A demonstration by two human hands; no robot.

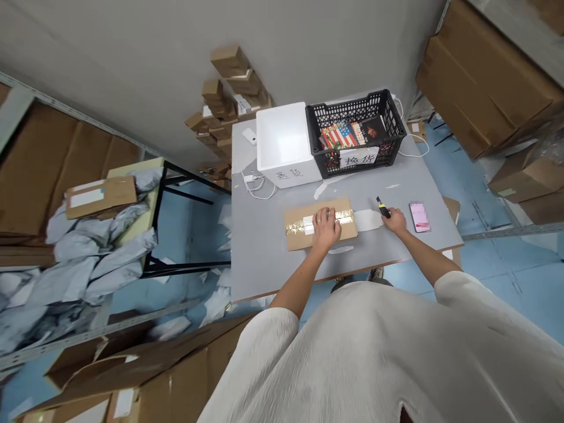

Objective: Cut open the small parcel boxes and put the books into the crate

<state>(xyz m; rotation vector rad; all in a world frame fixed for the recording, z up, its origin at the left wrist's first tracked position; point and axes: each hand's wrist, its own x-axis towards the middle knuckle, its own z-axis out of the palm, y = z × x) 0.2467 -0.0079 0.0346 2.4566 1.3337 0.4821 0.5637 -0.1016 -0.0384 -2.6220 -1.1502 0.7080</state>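
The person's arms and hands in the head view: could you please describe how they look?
The left sleeve and right sleeve are short, loose and off-white, with a finely crinkled texture. Below them, the left forearm and right forearm are bare. Neither the left grip nor the right grip wears a glove. No cables show on either arm.

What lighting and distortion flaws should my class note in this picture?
Head view: wide-angle distortion, with the big brown carton at upper right slanting; head view: glare streaks on the shiny tape across the cardboard box; head view: the white bin looks washed out inside; head view: the pink card's print is blocky, unreadable.
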